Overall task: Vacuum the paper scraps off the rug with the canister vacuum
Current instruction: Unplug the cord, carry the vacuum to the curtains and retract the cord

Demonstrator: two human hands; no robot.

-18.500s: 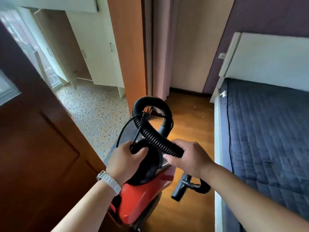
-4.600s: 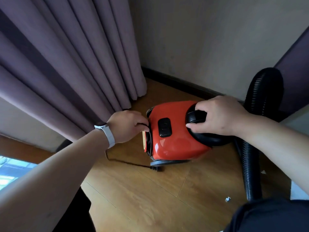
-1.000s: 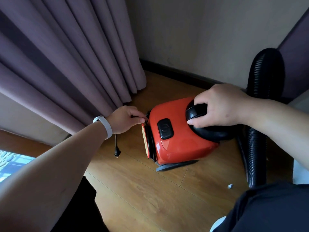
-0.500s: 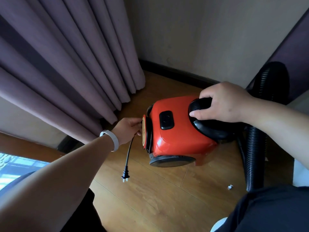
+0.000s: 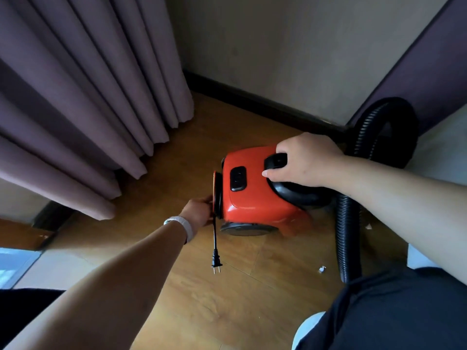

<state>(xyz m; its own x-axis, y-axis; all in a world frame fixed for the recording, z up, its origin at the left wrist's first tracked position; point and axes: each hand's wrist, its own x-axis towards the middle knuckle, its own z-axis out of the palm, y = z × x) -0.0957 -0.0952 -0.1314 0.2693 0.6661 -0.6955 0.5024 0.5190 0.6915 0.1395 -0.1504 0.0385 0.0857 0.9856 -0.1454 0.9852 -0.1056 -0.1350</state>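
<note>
**Both hands on the red vacuum, down by the curtain**

The canister vacuum (image 5: 255, 198) sits on the wooden floor (image 5: 227, 311) in the corner of the room, between the purple curtain (image 5: 88, 97) on my left and the black hose (image 5: 346, 236) on my right. My right hand (image 5: 303, 160) is on top of it, fingers curled round the black carry handle (image 5: 276, 160) with the thumb pressing along its near side. My left hand (image 5: 198, 213), with the white watch (image 5: 183, 224) at the wrist, is low against the vacuum's rear end, beside the round end cap. Its fingertips pinch the power cord (image 5: 214, 236) right where the cord leaves the body. From there the cord runs straight toward me and ends in the plug (image 5: 216, 262), prongs pointing my way. I cannot tell whether the plug rests on the boards or hangs just over them. The hose loops up behind my right forearm and comes back down past my knee. A small white paper scrap (image 5: 321, 269) lies on the floor just beside the hose.
</note>
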